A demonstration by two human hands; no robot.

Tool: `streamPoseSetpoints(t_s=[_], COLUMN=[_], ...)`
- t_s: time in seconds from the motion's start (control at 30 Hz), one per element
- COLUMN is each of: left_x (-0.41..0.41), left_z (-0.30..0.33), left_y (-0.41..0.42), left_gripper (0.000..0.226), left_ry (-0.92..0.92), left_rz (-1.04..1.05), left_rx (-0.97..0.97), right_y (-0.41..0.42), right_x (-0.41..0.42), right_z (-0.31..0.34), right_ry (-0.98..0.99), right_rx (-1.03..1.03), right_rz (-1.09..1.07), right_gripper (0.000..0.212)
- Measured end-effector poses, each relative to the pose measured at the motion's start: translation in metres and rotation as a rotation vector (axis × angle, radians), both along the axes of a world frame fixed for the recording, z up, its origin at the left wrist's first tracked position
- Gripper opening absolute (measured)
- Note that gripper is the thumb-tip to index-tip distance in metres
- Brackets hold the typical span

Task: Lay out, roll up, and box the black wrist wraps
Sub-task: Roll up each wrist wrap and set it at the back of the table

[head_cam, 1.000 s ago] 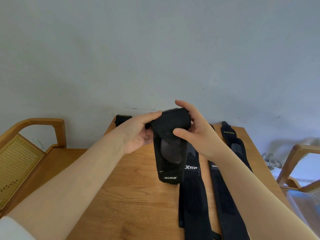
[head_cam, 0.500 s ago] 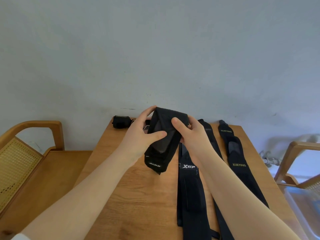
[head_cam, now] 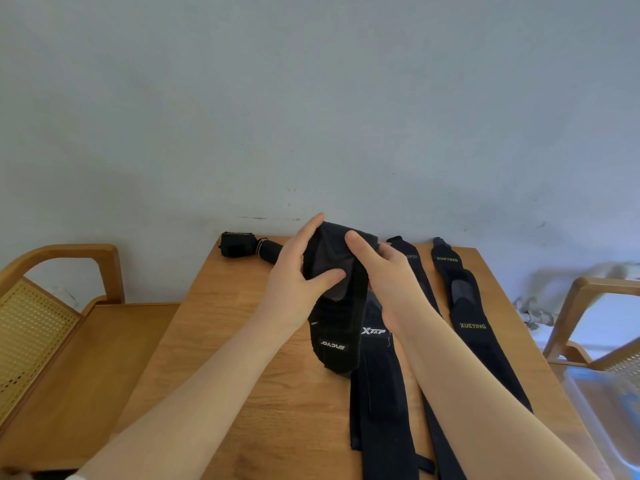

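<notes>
Both my hands hold one black wrist wrap (head_cam: 335,327) above the wooden table (head_cam: 221,341). My left hand (head_cam: 298,282) grips its upper left edge, thumb pressed on the front. My right hand (head_cam: 384,275) pinches its upper right edge. The wrap's lower end with a white logo hangs down toward the table. Three other black wraps lie flat and lengthwise on the table: an XTEP wrap (head_cam: 377,393), one mostly under my right arm (head_cam: 415,265), and a XUEYING wrap (head_cam: 474,327). A rolled black wrap (head_cam: 237,243) sits at the table's far left corner.
A wooden bench with a cane-backed chair (head_cam: 31,327) stands left of the table. Another wooden chair (head_cam: 595,306) and a clear plastic box (head_cam: 609,414) are at the right. A grey wall rises directly behind the table.
The held wrap has unrolled further and hangs lower and longer; my hands shifted slightly away from me toward the wall and regripped its top.
</notes>
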State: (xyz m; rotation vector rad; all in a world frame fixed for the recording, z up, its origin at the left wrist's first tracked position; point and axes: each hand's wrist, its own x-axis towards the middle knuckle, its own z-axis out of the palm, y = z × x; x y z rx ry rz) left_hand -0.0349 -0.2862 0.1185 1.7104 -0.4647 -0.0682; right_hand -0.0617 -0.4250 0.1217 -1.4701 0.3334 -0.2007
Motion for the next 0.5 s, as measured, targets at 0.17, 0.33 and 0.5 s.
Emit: streamPoseSetpoints(t_s=[0.17, 0.33, 0.5], left_x=[0.001, 0.004, 0.001], left_z=[-0.006, -0.001, -0.001], left_y=[0.002, 0.001, -0.004], left_gripper=[0.067, 0.068, 0.064], left_ry=[0.023, -0.012, 0.039], left_rz=[-0.015, 0.033, 0.137], left_rx=[0.039, 0.117, -0.024], right_y=[-0.006, -0.015, -0.005], right_x=[-0.002, -0.003, -0.006], right_z=[-0.001, 0.007, 0.000], right_ry=[0.058, -0.080, -0.224], right_rx=[-0.120, -0.281, -0.414], right_rz=[0.059, 0.177, 0.198], right_gripper=[0.045, 0.038, 0.041])
